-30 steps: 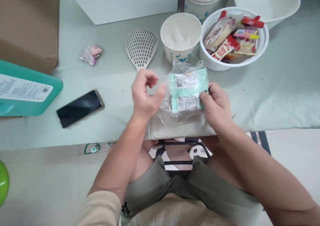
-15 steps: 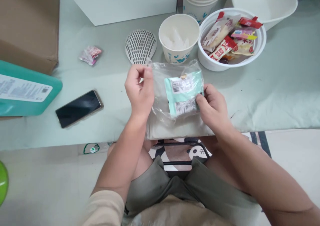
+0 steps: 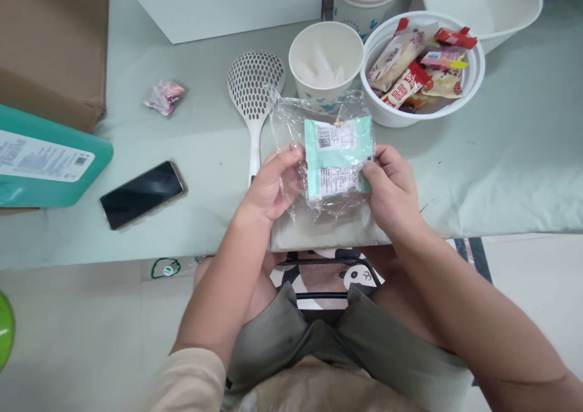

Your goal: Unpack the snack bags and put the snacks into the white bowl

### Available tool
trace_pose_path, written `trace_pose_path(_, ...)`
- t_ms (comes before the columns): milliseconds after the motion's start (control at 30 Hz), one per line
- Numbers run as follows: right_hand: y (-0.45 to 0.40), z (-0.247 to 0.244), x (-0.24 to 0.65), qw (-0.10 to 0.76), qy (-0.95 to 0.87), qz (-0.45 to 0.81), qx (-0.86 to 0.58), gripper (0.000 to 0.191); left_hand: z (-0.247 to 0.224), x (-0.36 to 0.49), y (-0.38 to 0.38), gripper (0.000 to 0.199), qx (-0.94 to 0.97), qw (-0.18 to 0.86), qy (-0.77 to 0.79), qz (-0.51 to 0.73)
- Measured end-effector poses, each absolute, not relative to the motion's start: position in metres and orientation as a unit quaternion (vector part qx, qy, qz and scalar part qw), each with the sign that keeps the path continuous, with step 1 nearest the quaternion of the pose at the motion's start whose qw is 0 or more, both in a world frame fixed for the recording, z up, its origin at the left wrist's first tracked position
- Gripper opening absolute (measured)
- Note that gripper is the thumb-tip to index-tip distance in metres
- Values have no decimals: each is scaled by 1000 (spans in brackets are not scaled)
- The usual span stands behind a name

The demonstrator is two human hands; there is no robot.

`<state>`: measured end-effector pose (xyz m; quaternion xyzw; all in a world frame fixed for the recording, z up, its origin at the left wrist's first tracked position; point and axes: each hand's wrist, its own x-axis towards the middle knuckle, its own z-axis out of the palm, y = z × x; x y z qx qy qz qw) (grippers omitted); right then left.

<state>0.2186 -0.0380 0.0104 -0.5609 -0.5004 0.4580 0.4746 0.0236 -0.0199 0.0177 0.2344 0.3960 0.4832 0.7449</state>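
Observation:
A mint-green snack packet (image 3: 337,157) with a barcode and printed text lies inside a clear plastic bag (image 3: 286,118), held above the table's front edge. My right hand (image 3: 394,187) pinches the packet's right side through the bag, thumb on top. At the left side, my left hand (image 3: 277,184) has its fingers closed on the clear bag, close to the packet's left edge. Just beyond my left hand lies a white slotted skimmer (image 3: 255,87), its handle partly hidden by that hand. A paper cup (image 3: 325,60) with translucent whitish pieces in it stands behind the bag.
A white bowl (image 3: 423,118) of wrapped snacks stands at the back right, beside stacked paper cups (image 3: 368,11) and a white container (image 3: 483,11). On the left are a phone (image 3: 142,195), a small wrapped piece (image 3: 164,97), a green jug (image 3: 59,157) and a cardboard box (image 3: 52,48).
My left hand has moved from the bag's upper left corner down and right, nearer the packet. The skimmer's handle now shows. The packet sits slightly higher and straighter; my right hand keeps its grip.

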Motion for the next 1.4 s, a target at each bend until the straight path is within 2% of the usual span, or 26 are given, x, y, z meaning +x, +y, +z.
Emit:
trace_pose_path(100,-39,8,221,452,-553,417,-562,12,18,27,-27,19,197,768,364,489)
trace_pose_path(267,-42,3,226,439,-595,396,-545,39,27,28,-32,6,113,778,369,496)
trace_pose_path(333,-43,1,227,441,-605,395,-532,44,30,27,-33,11,101,783,371,489)
trace_pose_path(433,-42,-4,225,447,-604,422,-507,55,31,28,-34,16,105,794,365,475)
trace_pose_path(533,-37,-8,222,450,-583,480,-476,66,29,27,-33,13,127,806,356,455)
trace_pose_path(633,-32,-8,223,465,-579,471,-477,59,27,22,-32,23,169,802,353,451)
trace_pose_path(800,-27,-10,230,523,-595,371,-485,47,22,10,-29,56,256,768,396,434)
trace_pose_path(1067,-20,-25,234,549,-577,347,-495,42,25,-1,-25,46,262,746,401,462)
trace_pose_path(1400,-15,-21,240,524,-489,462,-522,44,26,3,-29,17,140,762,354,523)
